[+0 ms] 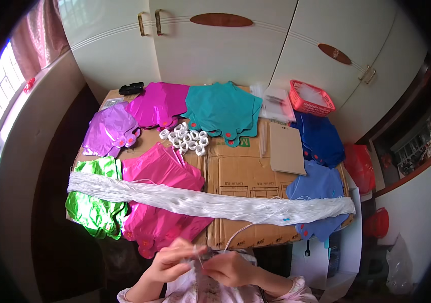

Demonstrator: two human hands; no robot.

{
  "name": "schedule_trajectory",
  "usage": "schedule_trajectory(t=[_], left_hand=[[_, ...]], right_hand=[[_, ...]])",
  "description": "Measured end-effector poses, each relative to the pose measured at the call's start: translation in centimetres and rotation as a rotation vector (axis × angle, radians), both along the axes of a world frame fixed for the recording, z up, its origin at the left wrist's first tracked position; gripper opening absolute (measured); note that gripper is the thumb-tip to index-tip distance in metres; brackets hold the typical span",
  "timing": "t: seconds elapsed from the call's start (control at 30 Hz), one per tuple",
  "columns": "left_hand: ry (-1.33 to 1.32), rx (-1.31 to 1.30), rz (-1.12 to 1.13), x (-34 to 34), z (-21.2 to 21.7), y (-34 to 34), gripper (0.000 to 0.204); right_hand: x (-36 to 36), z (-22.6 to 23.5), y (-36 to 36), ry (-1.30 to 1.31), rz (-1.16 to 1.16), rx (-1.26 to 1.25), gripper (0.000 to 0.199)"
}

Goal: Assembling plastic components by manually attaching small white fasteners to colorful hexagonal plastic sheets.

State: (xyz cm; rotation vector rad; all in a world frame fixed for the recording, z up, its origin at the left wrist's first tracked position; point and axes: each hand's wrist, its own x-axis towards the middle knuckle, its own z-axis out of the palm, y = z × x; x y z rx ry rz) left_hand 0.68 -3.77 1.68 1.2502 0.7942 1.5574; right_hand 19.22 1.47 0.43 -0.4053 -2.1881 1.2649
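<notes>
My left hand (171, 262) and my right hand (231, 267) meet close to my chest, below the table's near edge. Both pinch a thin white string (235, 235) that runs up to a long white bundle of strings (200, 201) lying across the cardboard-covered table (245, 174). A small pale thing sits between my fingers; I cannot tell what it is. Under the bundle lie flat foil balloons: green (94, 212), hot pink (162, 202) and light blue (316, 187).
Further back lie purple (109, 132), magenta (157, 103), teal (223, 108) and dark blue (319, 137) foil balloons, several white tape rolls (185, 139), a brown card (286, 149), clear bags (276, 103), a red basket (310, 98) and a black tool (131, 89). White cupboards stand behind.
</notes>
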Motion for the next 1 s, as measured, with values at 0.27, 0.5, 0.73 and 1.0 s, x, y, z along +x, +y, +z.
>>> schedule_trajectory(t=[0.27,0.5,0.73,1.0], left_hand=[[-0.428,-0.003,-0.442,-1.0,-1.3,0.0,0.011],[0.503,0.115,-0.313,-1.6,-1.1,2.1,0.006],[0.190,0.046,-0.014,-1.1,-1.7,1.9,0.013],[-0.175,0.077,-0.174,-1.5,-1.4,0.7,0.015]], right_hand=[[0.3,0.7,1.2,0.096,-0.101,0.004,0.006],[1.2,0.5,1.6,0.173,-0.032,0.043,0.006],[-0.1,0.1,0.7,0.113,0.034,0.166,0.007],[-0.9,-0.4,1.6,0.106,0.016,0.324,0.007]])
